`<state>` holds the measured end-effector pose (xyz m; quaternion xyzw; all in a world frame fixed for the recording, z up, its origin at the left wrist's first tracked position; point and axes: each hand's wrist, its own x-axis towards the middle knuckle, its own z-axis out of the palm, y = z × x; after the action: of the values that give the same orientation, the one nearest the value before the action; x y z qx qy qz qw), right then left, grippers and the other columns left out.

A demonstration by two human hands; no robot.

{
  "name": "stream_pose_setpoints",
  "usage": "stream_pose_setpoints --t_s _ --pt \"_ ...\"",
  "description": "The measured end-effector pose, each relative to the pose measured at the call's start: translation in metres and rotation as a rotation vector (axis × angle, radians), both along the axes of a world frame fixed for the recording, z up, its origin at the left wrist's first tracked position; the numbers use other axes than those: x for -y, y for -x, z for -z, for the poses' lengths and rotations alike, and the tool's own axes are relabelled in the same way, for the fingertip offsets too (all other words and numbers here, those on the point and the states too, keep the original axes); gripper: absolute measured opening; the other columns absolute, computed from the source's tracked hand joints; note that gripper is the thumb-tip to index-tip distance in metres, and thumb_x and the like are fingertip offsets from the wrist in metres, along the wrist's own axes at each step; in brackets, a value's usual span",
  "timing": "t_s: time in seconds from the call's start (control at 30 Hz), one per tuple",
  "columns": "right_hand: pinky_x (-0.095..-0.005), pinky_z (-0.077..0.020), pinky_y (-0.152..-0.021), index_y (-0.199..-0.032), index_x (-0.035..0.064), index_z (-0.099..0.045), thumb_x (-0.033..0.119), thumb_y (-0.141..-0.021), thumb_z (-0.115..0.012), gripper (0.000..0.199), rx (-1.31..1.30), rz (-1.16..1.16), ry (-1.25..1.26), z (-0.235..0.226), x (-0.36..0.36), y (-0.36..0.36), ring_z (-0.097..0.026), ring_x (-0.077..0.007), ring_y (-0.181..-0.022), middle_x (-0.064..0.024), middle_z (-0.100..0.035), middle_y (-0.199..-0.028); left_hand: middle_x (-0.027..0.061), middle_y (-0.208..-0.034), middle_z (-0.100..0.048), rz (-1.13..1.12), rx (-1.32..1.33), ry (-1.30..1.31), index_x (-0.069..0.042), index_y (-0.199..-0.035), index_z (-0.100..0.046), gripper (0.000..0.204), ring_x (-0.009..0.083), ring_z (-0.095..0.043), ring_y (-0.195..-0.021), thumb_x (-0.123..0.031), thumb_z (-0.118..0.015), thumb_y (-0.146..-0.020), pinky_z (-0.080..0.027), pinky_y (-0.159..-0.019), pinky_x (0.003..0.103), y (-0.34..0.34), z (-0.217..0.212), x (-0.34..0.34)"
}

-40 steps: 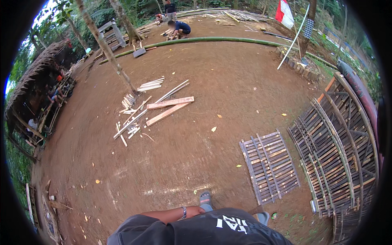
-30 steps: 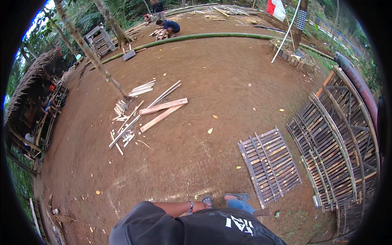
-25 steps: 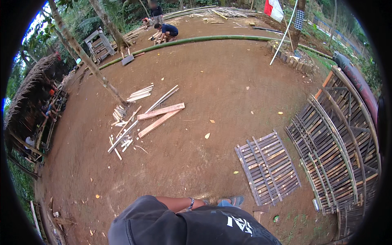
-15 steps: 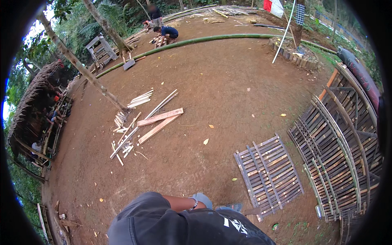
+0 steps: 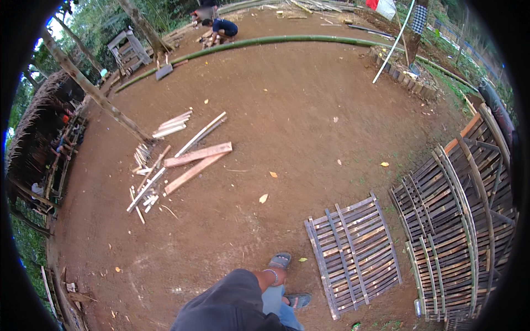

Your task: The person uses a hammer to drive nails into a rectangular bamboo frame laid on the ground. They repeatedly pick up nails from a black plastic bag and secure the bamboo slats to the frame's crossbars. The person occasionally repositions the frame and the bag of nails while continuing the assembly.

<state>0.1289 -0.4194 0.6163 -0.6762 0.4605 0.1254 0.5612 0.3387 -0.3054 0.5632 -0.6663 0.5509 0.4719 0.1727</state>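
My left arm, in a dark short sleeve, comes up from the lower edge with a bracelet (image 5: 271,274) at the wrist. Just past it, my left hand (image 5: 280,273) hangs by my leg; its fingers are hidden, and no held thing shows. My right hand is out of sight. Below are my light blue trousers (image 5: 273,300) and grey sandals (image 5: 300,300) on bare brown soil. To the right of my feet a slatted bamboo panel (image 5: 353,251) lies flat on the ground.
Larger bamboo slat panels (image 5: 441,220) stand at the right. Reddish planks (image 5: 199,154) and pale sticks (image 5: 171,126) lie left of centre near a leaning tree trunk (image 5: 99,94). A long green bamboo pole (image 5: 287,39) crosses the back, where a person (image 5: 221,28) crouches. A thatched shelter (image 5: 33,138) stands left.
My view has shifted, and the planks and bamboo panel now sit further left in it. My legs and sandals show more fully, and my left arm appears further right.
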Motion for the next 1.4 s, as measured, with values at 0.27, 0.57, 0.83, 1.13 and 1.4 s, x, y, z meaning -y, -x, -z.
stream_pose_setpoints --t_s 0.27,0.57,0.83,1.13,1.4 --pt "-0.0391 -0.0548 -0.078 -0.103 0.0074 -0.074 0.034 -0.086 -0.069 0.032 -0.094 0.079 -0.024 0.012 0.024 -0.004 -0.071 -0.0242 -0.087 -0.0146 -0.075 -0.094 0.0132 -0.152 -0.049 0.181 0.238 0.256 -0.011 -0.146 -0.05 0.053 0.0288 -0.051 -0.136 -0.034 -0.051 -0.098 -0.04 -0.115 0.043 -0.028 0.089 0.032" --pt "-0.039 -0.0548 -0.079 -0.103 0.008 -0.074 0.033 -0.087 -0.069 0.03 -0.144 0.045 -0.004 -0.003 0.035 -0.007 -0.071 -0.0233 -0.087 -0.0135 -0.075 -0.094 0.0129 -0.155 -0.043 0.053 0.069 0.388 -0.008 -0.148 -0.043 0.053 0.0261 -0.046 -0.141 -0.026 -0.05 -0.099 -0.037 -0.117 0.038 -0.026 0.141 -0.021" --pt "-0.039 -0.0549 -0.079 -0.103 0.0086 -0.074 0.031 -0.088 -0.068 0.028 -0.188 0.046 0.01 -0.006 0.041 0.004 -0.071 -0.0226 -0.087 -0.0126 -0.075 -0.094 0.0192 -0.104 -0.073 -0.78 -0.404 0.393 -0.011 -0.111 -0.071 0.032 0.0342 -0.07 -0.099 -0.034 -0.054 -0.098 -0.053 -0.086 0.044 -0.039 -0.007 0.057" --pt "-0.0389 -0.055 -0.079 -0.103 0.0093 -0.074 0.029 -0.088 -0.068 0.025 -0.199 0.05 0.037 -0.005 0.044 0.017 -0.071 -0.0217 -0.086 -0.0116 -0.075 -0.094 0.0222 -0.125 -0.067 0.454 -0.545 -0.052 -0.006 -0.124 -0.069 0.059 0.0377 -0.061 -0.119 -0.054 -0.056 -0.091 -0.048 -0.1 0.045 0.045 0.051 0.002" --pt "-0.0388 -0.055 -0.079 -0.103 0.0099 -0.074 0.028 -0.089 -0.068 0.023 -0.168 0.054 0.026 -0.008 0.031 0.04 -0.07 -0.021 -0.086 -0.0107 -0.075 -0.094 0.0102 -0.113 -0.068 0.399 -0.773 0.365 -0.015 -0.109 -0.074 0.029 0.0328 -0.06 -0.117 -0.031 -0.064 -0.087 -0.051 -0.092 0.046 0.065 -0.002 -0.087"
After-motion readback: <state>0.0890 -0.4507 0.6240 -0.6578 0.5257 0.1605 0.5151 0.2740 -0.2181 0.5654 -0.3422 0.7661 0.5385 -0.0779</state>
